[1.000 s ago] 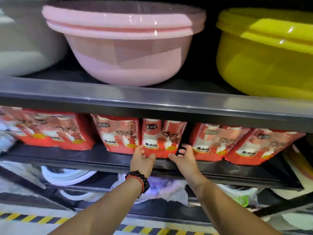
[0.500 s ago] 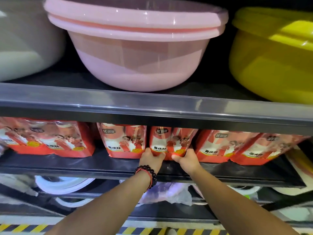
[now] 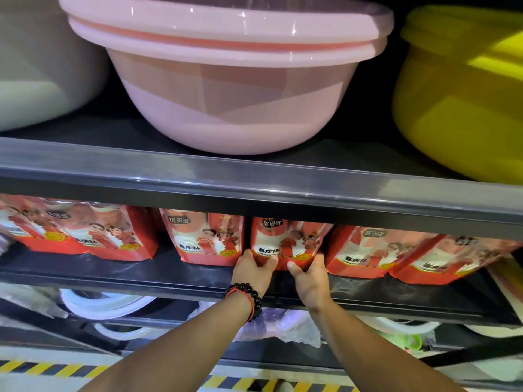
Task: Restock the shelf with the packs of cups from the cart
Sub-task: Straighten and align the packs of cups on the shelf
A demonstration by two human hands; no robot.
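Red film pack [image 3: 285, 244] on shelf [image 3: 169, 274]: judged light, soft, crushable, slippery; left hand [image 3: 252, 271] and right hand [image 3: 310, 280] clamp its lower corners; best held there.

The red packs of cups [image 3: 285, 244] at six o'clock are showing the brand 优多多 above and 喜庆杯 below

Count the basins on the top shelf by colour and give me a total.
White basin: 1
Pink basins, nested stack: 2 rims showing
Yellow basin: 1, possibly more nested
Total: at least 4
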